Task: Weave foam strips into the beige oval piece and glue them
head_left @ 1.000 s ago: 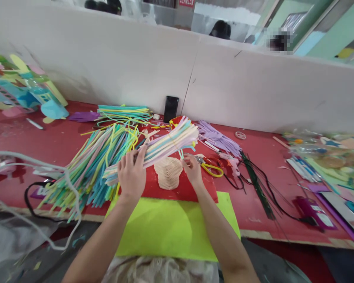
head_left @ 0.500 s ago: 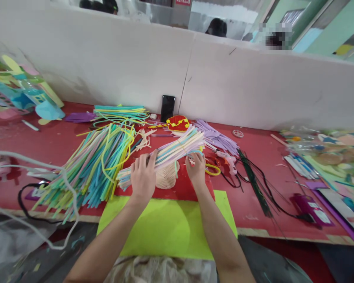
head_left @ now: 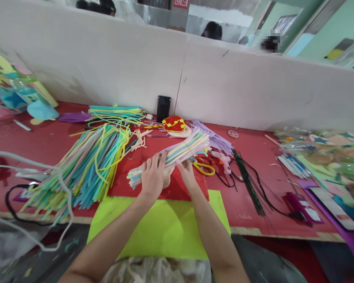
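Over the red mat [head_left: 194, 188] at centre, left hand [head_left: 152, 177] wraps closed round the pastel stem bundle [head_left: 181, 151], right hand [head_left: 186, 173] half-curled at its near side, hold unclear; squeeze best firm but light, avoiding slipped or crushed stems.

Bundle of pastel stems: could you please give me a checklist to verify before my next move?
1. Left hand holding the bundle: ok, fingers wrap over it.
2. Right hand gripping the bundle: cannot tell; it is at the lower edge.
3. Thin band around the bundle: ok, present; tightness cannot be judged.
4. Beige piece uncovered: not ok, mostly hidden by bundle and left hand.
5. Phone upright: ok, it stands by the white partition.
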A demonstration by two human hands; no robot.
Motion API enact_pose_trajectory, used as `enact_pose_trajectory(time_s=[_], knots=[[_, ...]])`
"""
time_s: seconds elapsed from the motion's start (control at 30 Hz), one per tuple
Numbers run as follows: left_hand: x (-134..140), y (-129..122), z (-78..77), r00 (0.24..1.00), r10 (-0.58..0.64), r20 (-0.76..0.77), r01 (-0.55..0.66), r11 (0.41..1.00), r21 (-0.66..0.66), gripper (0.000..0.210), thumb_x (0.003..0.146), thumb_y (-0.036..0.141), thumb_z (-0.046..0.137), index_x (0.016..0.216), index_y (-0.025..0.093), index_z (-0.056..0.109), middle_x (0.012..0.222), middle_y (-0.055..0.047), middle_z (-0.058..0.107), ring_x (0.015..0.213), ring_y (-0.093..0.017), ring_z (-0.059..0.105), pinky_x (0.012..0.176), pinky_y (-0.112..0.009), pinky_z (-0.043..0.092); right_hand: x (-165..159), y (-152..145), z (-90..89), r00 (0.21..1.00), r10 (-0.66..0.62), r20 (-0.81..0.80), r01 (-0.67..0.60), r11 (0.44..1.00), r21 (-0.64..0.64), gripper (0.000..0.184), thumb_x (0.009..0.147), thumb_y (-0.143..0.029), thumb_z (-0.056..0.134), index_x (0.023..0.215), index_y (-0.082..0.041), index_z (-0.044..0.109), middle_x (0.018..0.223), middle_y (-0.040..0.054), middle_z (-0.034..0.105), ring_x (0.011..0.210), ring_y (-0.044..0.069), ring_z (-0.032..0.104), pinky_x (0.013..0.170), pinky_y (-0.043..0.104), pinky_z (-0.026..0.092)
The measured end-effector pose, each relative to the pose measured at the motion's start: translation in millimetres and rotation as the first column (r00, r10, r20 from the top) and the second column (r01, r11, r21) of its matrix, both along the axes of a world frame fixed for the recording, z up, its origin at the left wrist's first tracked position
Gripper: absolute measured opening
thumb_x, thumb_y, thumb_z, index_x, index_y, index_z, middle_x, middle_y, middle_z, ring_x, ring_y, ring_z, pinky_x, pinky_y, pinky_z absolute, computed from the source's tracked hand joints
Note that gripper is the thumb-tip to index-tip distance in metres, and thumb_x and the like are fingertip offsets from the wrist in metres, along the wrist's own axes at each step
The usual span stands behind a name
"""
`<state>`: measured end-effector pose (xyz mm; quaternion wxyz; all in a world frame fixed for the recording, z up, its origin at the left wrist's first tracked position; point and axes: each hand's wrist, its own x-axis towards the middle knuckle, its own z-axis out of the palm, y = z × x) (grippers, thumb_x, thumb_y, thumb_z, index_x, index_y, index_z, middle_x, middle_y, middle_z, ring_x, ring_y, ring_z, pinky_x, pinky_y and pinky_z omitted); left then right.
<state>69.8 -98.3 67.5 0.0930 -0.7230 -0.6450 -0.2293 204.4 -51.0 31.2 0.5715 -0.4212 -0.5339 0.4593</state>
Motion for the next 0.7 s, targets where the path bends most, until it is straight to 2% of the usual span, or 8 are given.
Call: enact_pose_trajectory(time_s=[0.13, 0.2, 0.3, 0.43, 0.57, 0.7], knots=[[9.6, -3.7, -7.7, 0.988, -0.137, 0.075, 0.141, 0.989, -0.052, 0.059, 0.085, 0.023, 0.051, 0.142, 0.018, 0.035, 0.133, -0.015, 0.051, 0.115, -0.031, 0.049, 0.098, -0.047, 0.037, 2.5, 4.9, -7.1, 0.997, -0.055, -0.058, 0.052, 0.997, -0.055, 0.037, 0.081, -0.047, 0.056, 0.108, -0.022, 0.059, 0.109, 0.0061, 0.067, 0.104, 0.023, 0.063, 0.090, 0.040, 0.052], [8.3, -5.1, -5.6, 0.957, -0.214, 0.194, 0.230, 0.971, -0.063, 0.056, 0.086, 0.028, 0.054, 0.139, 0.021, 0.039, 0.132, -0.012, 0.052, 0.117, -0.029, 0.049, 0.100, -0.045, 0.037, 6.8, 8.4, -10.9, 0.993, -0.089, -0.082, 0.082, 0.994, -0.077, 0.038, 0.084, -0.049, 0.051, 0.109, -0.021, 0.057, 0.110, 0.0080, 0.066, 0.101, 0.022, 0.064, 0.085, 0.037, 0.054], [0.7, -5.3, 0.6, 0.871, -0.284, 0.401, 0.325, 0.945, -0.037, 0.041, 0.089, 0.028, 0.051, 0.129, 0.024, 0.049, 0.128, -0.008, 0.055, 0.118, -0.023, 0.050, 0.103, -0.040, 0.038, 11.6, 12.6, -15.1, 0.986, -0.125, -0.107, 0.114, 0.988, -0.103, 0.040, 0.085, -0.051, 0.047, 0.108, -0.020, 0.056, 0.110, 0.0085, 0.065, 0.097, 0.021, 0.064, 0.079, 0.035, 0.055], [-8.7, -3.2, 1.5, 0.771, -0.205, 0.602, 0.288, 0.957, -0.044, 0.035, 0.085, 0.028, 0.055, 0.120, 0.023, 0.056, 0.123, -0.008, 0.057, 0.117, -0.021, 0.053, 0.102, -0.036, 0.041, 11.7, 13.8, -16.5, 0.981, -0.141, -0.134, 0.126, 0.985, -0.118, 0.038, 0.084, -0.051, 0.048, 0.107, -0.021, 0.057, 0.108, 0.0072, 0.065, 0.096, 0.021, 0.064, 0.078, 0.034, 0.055], [-11.6, -2.3, -3.3, 0.661, -0.134, 0.738, 0.363, 0.918, -0.158, 0.039, 0.087, 0.028, 0.050, 0.125, 0.023, 0.052, 0.126, -0.008, 0.058, 0.114, -0.019, 0.056, 0.098, -0.034, 0.046, 11.4, 12.1, -14.4, 0.979, -0.148, -0.143, 0.130, 0.983, -0.127, 0.036, 0.083, -0.050, 0.051, 0.102, -0.021, 0.059, 0.103, 0.0066, 0.066, 0.094, 0.021, 0.064, 0.081, 0.035, 0.054], [-10.9, -3.8, -2.7, 0.644, -0.102, 0.758, 0.410, 0.882, -0.230, 0.044, 0.085, 0.030, 0.053, 0.128, 0.023, 0.049, 0.118, -0.007, 0.063, 0.103, -0.019, 0.063, 0.089, -0.033, 0.051, 13.1, 9.9, -9.5, 0.978, -0.150, -0.144, 0.132, 0.983, -0.129, 0.033, 0.082, -0.048, 0.054, 0.099, -0.020, 0.061, 0.103, 0.0063, 0.066, 0.095, 0.021, 0.063, 0.082, 0.034, 0.052]])
